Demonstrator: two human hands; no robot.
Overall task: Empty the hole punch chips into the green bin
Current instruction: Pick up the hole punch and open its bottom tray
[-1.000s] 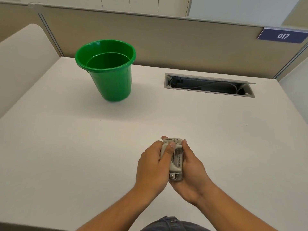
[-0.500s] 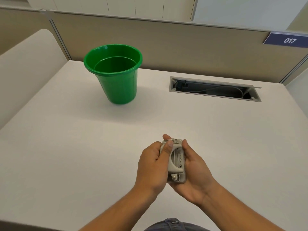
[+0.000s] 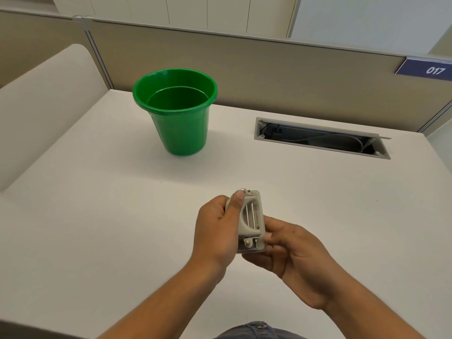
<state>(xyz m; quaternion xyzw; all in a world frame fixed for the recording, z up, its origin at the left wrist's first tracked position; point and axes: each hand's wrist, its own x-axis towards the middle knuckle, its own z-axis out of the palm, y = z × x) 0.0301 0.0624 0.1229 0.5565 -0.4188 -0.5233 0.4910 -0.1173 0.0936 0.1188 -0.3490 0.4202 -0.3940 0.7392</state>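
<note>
holding the hole punch [image 3: 252, 220] above the counter [image 3: 97, 216] near the body, left hand [image 3: 216, 234] clamped on its side and right hand [image 3: 291, 255] cupping its near end, the person seems mid-carry, and must next reach the green bin [image 3: 177, 133], well apart, and open the chip tray.

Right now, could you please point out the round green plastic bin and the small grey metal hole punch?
green plastic bin [image 3: 181, 133]: head view, front of outer wall.
grey hole punch [image 3: 252, 217]: head view, top of handle.

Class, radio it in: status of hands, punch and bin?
Left hand and right hand both grip hole punch. Green bin upright, apart. Nothing between.
</note>
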